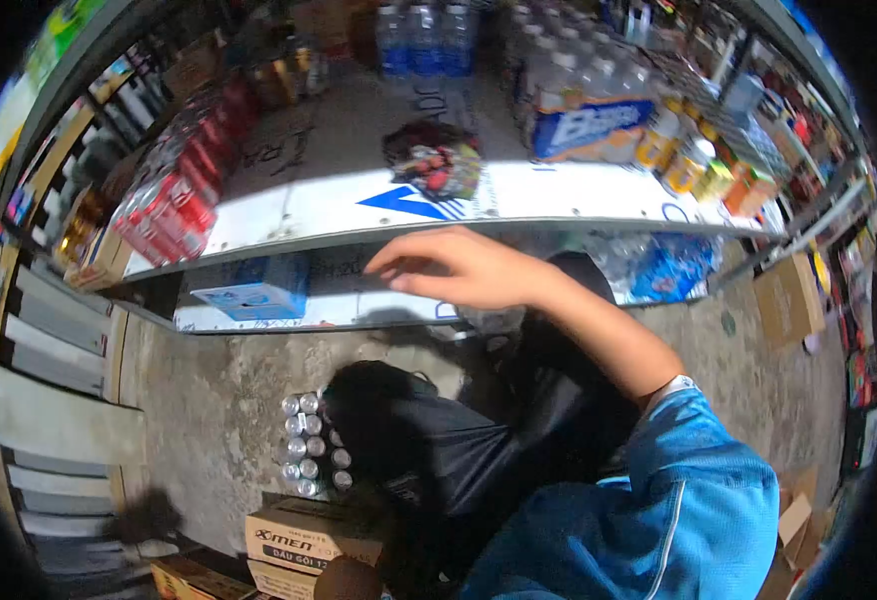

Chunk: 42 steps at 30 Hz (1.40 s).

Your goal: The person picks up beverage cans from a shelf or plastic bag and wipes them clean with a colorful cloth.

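My right hand [459,268] reaches in from the right, in front of the shelf's edge. Its fingers are stretched and slightly curved, the thumb is apart from them, and nothing shows in its grasp. Just above it, on the upper shelf board [299,215], lies a small dark bundle of colourful packets [437,160], blurred. Below and left of the hand, a blue and white carton [257,288] sits on the lower shelf. I cannot make out my left hand; a brown rounded shape [349,580] at the bottom edge is too dark to identify.
Red can packs [169,215] line the shelf's left side. Blue-labelled bottles [426,42] stand behind, a wrapped bottle pack [594,125] and yellow bottles [689,165] to the right. Silver-topped cans [304,445] and a cardboard box [299,540] are on the floor beside my legs.
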Each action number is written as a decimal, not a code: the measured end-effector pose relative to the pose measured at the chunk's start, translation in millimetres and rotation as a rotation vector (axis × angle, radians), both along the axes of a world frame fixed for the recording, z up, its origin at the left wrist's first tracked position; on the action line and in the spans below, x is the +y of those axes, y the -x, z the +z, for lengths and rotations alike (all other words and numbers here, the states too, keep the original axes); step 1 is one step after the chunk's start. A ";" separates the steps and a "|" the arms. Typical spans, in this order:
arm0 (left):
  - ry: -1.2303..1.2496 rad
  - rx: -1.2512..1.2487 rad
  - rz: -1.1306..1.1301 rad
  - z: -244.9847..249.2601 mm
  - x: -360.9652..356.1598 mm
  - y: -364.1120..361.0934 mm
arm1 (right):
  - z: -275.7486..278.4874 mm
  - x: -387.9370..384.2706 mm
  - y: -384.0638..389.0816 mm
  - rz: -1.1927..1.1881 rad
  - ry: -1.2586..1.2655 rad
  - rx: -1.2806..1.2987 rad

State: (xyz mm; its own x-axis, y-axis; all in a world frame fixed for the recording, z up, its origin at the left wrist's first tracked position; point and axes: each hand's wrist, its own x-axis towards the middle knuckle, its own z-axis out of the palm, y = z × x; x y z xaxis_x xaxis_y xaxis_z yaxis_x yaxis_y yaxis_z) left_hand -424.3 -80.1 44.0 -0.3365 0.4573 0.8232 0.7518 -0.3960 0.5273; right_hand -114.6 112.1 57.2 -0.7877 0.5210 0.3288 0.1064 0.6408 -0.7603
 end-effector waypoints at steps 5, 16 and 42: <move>-0.041 0.029 -0.180 32.2 13.5 -46.1 | -0.3 -8.9 -71.5 -0.127 0.040 0.048; -0.114 -0.117 -0.460 37.6 39.7 -95.8 | 25.2 -2.1 -69.1 -0.156 -0.061 0.089; 0.110 -0.713 -0.449 -37.0 224.8 -59.4 | 8.4 253.2 127.9 -0.484 -0.210 -0.090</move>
State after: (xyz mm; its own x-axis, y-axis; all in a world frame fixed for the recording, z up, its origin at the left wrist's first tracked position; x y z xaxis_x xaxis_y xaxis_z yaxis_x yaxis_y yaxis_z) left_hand -364.9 144.7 7.0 -0.5251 0.7366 0.4262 0.0087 -0.4961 0.8682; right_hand -242.5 365.3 65.6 -0.5037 0.7618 0.4074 0.4859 0.6398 -0.5955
